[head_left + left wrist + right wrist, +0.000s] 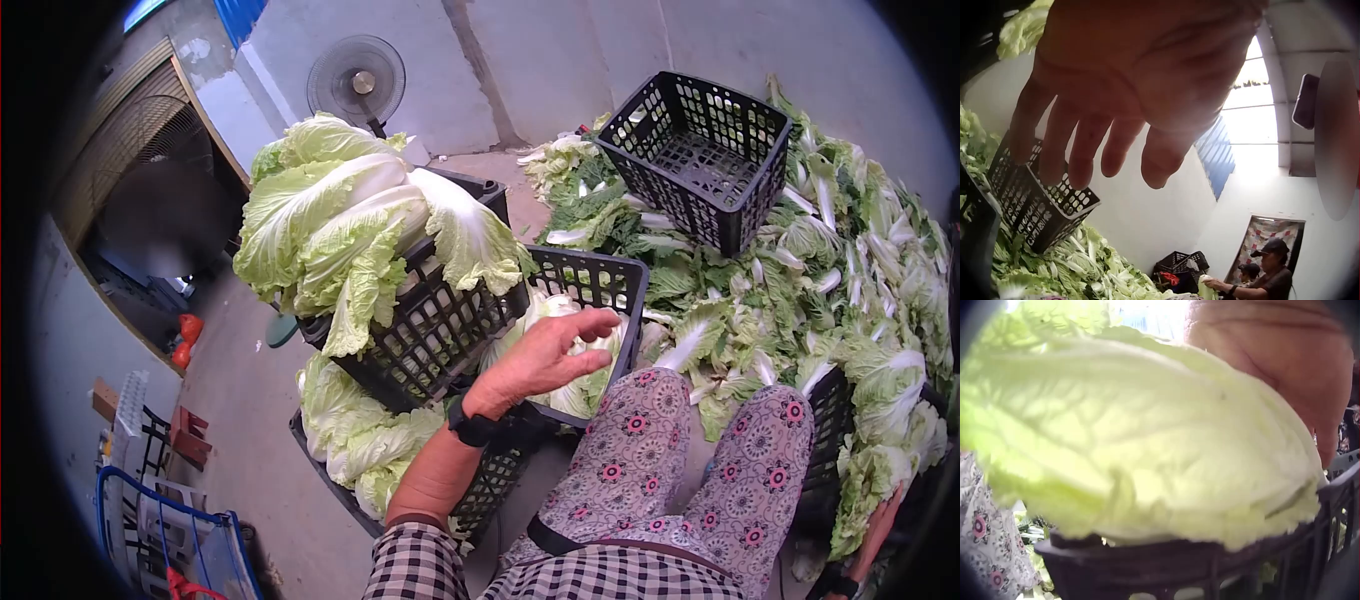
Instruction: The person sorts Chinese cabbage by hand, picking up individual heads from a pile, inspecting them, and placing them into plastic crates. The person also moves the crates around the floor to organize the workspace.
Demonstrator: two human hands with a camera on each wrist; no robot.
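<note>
My left hand (555,355) hovers over a black crate (640,290) of napa cabbages, fingers spread and holding nothing; its palm fills the top of the left wrist view. Far right, my right hand (880,530) is against a napa cabbage (885,455) with pale green leaves, at the edge of another black crate (830,420). In the right wrist view this cabbage (1147,437) lies over the crate rim (1141,550) and hides most of the fingers, so I cannot tell whether they curl round it.
Left of my knees, stacked crates (430,330) bear a heap of large cabbages (350,210). A black crate (700,150) sits on a pile of loose leaves (800,260) by the wall. A fan (360,80) stands behind. Another person (1269,275) works in the background.
</note>
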